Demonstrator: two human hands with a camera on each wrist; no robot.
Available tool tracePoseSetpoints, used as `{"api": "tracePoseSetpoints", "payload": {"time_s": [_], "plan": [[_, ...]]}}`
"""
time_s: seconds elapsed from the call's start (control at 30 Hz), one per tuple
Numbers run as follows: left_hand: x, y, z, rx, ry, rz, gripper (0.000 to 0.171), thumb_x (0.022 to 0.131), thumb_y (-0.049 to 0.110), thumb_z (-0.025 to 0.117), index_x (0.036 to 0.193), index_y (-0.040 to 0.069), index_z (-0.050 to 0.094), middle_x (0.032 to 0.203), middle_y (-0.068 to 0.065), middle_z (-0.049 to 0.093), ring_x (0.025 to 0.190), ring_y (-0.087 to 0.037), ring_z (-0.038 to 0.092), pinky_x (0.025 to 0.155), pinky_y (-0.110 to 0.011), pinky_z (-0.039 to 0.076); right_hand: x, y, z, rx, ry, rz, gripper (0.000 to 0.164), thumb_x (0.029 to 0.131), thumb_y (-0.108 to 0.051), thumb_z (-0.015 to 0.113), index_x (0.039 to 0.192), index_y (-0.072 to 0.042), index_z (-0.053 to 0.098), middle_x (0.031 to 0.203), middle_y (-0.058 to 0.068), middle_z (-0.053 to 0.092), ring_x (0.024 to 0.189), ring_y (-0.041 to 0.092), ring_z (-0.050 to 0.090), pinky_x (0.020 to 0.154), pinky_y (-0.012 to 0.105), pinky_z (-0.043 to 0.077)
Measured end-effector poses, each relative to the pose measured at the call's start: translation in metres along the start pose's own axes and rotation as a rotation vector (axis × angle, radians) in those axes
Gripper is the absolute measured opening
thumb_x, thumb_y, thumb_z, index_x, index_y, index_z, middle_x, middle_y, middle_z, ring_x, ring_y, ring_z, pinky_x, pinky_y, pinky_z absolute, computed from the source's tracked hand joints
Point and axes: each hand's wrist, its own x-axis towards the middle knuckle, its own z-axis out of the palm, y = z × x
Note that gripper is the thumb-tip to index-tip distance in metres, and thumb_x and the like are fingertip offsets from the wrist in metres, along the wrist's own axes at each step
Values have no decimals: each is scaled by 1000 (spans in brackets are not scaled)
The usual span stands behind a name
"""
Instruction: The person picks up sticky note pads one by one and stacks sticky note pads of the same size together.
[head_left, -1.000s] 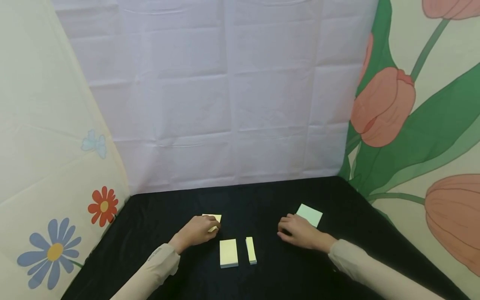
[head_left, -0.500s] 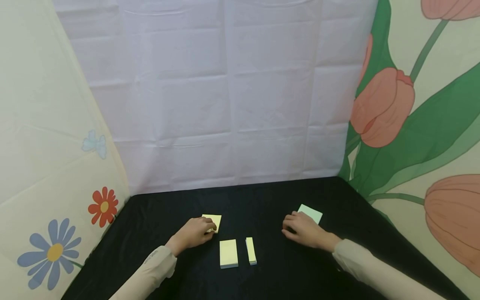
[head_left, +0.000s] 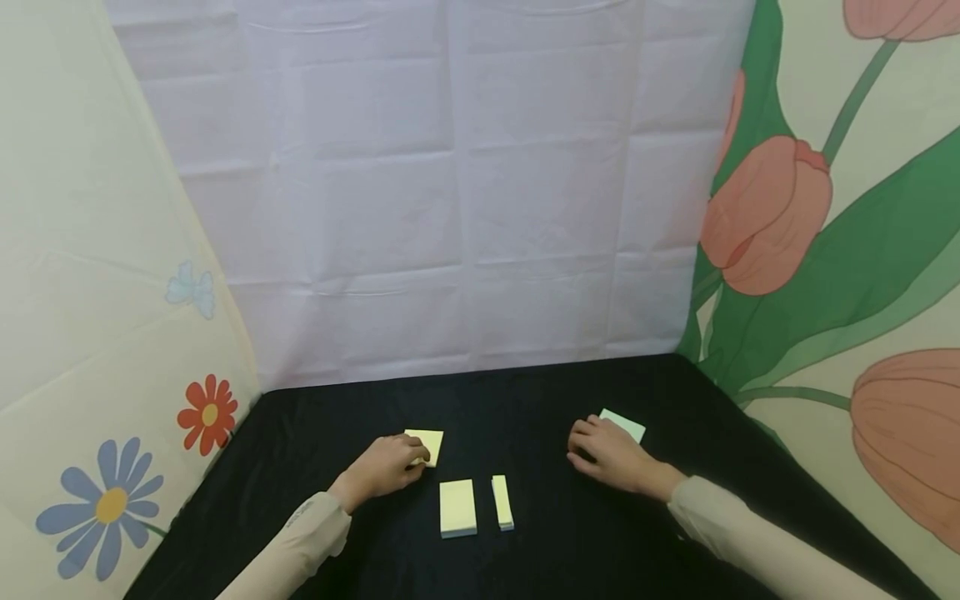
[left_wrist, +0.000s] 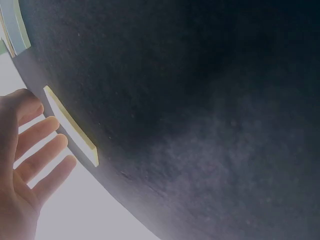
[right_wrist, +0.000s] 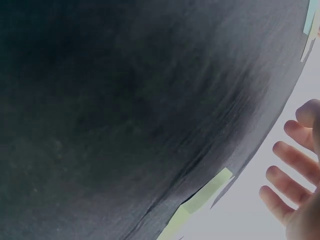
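Sleeves, two, pale: your left sleeve [head_left: 288, 546] and your right sleeve [head_left: 750, 533], each reaching in from the lower edge of the head view.

Block [head_left: 457, 505], one: pale yellow top, bluish lower side, lying flat between your forearms.

Strip [head_left: 502, 500], one: narrow, yellow on top, bluish at the near end; just to the right of the block, a gap between the two.

Left hand [head_left: 384, 465], yours: palm down, fingers spread and loosely bent, nothing gripped. Whether the tips touch paper, you cannot tell.

Right hand [head_left: 611, 456], yours: fingers spaced and softly bent, nothing gripped; in the right wrist view the tips stand apart from the green pad.

Yellow pad [head_left: 432, 441], one: flat, beyond the block and to its left, its near left part hidden by your left fingers.

Green pad [head_left: 626, 426], one: pale, flat, set at an angle just beyond your right hand, which covers part of it.

Black cloth [head_left: 525, 408], one: beneath all four paper items.

Hangings, three: daisy cloth [head_left: 82, 333] at left, tulip cloth [head_left: 765, 221] at right, creased white sheet [head_left: 450, 192] behind.
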Motion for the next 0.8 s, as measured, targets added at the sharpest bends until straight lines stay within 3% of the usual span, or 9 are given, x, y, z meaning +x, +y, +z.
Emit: {"api": "tracePoseSetpoints", "payload": {"time_s": [0.33,0.8], "plan": [[-3,-8,2,25,49,6,9,91,15,70,99,13,73,99,-1,68,89,-17,65,75,-35,53,-3,10,4,-38,66,8,16,80,-14,78,77,-19,64,84,-4,56,71,14,48,62,33,42],[1,-10,4,-13,5,-61,22,94,26,69,111,12,71,110,-4,68,101,-21,64,85,-40,52,-11,13,3,-64,66,112,16,80,-16,79,79,-19,64,84,-5,57,72,14,49,62,33,41]]}}
